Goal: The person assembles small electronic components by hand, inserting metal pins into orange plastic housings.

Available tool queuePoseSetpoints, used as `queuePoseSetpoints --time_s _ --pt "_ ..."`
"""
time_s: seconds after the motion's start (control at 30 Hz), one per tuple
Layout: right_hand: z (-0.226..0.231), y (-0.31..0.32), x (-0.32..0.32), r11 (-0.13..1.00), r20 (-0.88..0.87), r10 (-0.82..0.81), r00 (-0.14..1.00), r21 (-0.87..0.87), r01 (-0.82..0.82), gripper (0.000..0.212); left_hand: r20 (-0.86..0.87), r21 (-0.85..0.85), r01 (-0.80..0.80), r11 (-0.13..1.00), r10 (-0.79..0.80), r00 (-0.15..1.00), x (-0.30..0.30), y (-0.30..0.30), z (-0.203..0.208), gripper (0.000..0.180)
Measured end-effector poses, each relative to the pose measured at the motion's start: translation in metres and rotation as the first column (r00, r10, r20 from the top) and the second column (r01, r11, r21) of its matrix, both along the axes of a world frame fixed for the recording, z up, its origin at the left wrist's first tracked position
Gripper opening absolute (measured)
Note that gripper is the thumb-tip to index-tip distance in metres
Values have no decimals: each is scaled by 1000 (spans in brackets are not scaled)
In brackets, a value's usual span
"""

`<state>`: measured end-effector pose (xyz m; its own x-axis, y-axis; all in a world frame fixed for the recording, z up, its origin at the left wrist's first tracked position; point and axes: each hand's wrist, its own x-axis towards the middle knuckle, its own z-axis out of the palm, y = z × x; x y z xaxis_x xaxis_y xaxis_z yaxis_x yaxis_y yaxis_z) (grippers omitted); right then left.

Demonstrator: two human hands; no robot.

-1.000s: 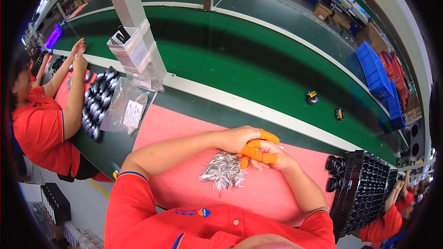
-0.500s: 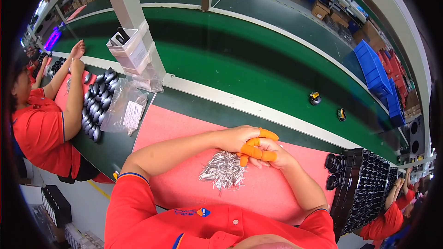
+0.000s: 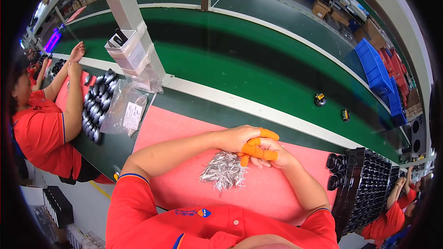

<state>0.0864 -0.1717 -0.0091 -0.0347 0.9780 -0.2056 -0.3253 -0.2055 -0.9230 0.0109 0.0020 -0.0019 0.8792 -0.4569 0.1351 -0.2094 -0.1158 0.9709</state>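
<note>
My left hand (image 3: 240, 139) and my right hand (image 3: 279, 155) are together over a pink mat (image 3: 175, 129), fingers overlapping and closed against each other. Orange finger cots cover several fingertips. Whatever may lie between the fingers is hidden from view. Just beside and below my left hand is a loose heap of thin silvery metal pins (image 3: 224, 170), spread on the mat. My forearms come in from either side of the heap.
Beyond the mat runs a green conveyor belt (image 3: 240, 60) carrying two small dark-and-yellow parts (image 3: 320, 99). Black trays (image 3: 362, 189) stack at right beside dark oval parts (image 3: 335, 170). At left are a clear bag (image 3: 122, 110), rows of dark shells (image 3: 97, 106) and a co-worker (image 3: 41, 124).
The two small parts on the belt have shifted slightly to the right. My hands stay clasped in the same place, and the pin heap looks the same.
</note>
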Motion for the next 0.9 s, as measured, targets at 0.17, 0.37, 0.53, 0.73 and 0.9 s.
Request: queuePoseSetpoints --time_s 0.17,0.37,0.53,0.73,0.9 --pt "2 2 -4 999 -20 -34 999 -9 34 56 -37 -40 -5 999 3 999 -1 -2 -6 58" --pt "-10 2 -9 986 -196 -142 970 58 156 61 -116 -180 -18 983 -3 993 -3 -2 -13 54" --pt "-2 2 -4 995 -125 -81 989 44 87 58 -131 -108 11 994 -25 991 -3 -1 3 56" --pt "2 2 -4 999 -29 -17 999 37 18 43 -102 -92 26 995 -36 994 -1 2 2 67" --pt "2 0 -3 1000 9 -17 1000 11 17 44 -96 -108 59 992 -70 993 -1 2 1 67"
